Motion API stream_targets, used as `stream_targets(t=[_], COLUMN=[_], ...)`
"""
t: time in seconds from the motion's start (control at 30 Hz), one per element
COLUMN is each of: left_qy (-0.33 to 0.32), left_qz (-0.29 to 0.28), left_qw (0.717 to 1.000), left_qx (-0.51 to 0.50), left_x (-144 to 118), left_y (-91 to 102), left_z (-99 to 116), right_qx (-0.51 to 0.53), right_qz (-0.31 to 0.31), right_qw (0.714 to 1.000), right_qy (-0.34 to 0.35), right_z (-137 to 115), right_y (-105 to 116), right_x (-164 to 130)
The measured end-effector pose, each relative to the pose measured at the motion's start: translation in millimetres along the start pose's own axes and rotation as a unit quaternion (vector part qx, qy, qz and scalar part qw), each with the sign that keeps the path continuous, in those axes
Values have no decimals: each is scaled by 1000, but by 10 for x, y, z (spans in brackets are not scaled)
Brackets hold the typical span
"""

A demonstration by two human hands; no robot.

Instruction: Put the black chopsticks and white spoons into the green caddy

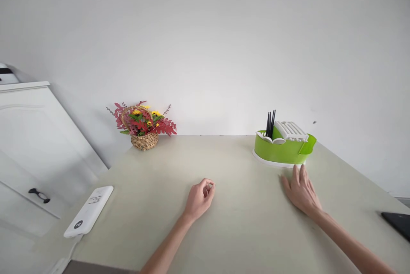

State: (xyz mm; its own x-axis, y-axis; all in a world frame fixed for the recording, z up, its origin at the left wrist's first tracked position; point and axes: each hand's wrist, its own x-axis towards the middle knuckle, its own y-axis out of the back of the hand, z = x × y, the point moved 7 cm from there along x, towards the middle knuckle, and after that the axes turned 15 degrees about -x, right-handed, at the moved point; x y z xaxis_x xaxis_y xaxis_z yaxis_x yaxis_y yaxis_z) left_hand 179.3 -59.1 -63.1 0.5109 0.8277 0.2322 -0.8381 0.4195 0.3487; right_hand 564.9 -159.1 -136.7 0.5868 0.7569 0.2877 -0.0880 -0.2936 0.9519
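Right hand (301, 190) lies flat on the desk (237, 222), fingers spread and released, fingertips just short of the white base of a green drying rack (283, 148) that sits near the far right edge, close to the wall. Rack holds dark chopsticks (270, 123) upright at its left end and a white slatted insert (291, 130) on top. Left hand (200, 199) rests mid-desk, loosely curled, thumb to fingertips, grasping nothing that can be made out. Risks, as judged: a push from the flat hand could slide the light rack on the smooth top toward the wall or the right edge; a one-sided lift could tip it and spill the chopsticks, which stand loose and tall; the insert looks only laid on and could shift. Surface: pale beige, matte, smooth, no clutter near the hands. White power bank (89, 211) with a cable lies at the left edge; a dark flat thing (399, 222) shows at the right edge, partly cut off. Wicker flower basket (144, 126) stands at the back left. Plain white wall (205, 39); white cabinet door (32, 146) with a dark handle at left.
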Motion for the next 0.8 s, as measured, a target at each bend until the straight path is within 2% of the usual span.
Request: stream_targets(t=[0.07,0.17,0.8], left_qy=[-6,-11,-21], left_qz=[-2,-6,-5], left_qw=[1000,1000,1000], left_qx=[3,15,22], left_x=[-2,-11,-54], left_y=[-3,-5,17], left_z=[-3,-2,-57], right_qx=[-13,-30,-24], right_qz=[-41,-61,-42], right_qw=[999,997,999], right_qy=[7,23,21], right_z=[-88,-149,-171], right_y=[-113,-163,-110], right_x=[-96,-132,-165])
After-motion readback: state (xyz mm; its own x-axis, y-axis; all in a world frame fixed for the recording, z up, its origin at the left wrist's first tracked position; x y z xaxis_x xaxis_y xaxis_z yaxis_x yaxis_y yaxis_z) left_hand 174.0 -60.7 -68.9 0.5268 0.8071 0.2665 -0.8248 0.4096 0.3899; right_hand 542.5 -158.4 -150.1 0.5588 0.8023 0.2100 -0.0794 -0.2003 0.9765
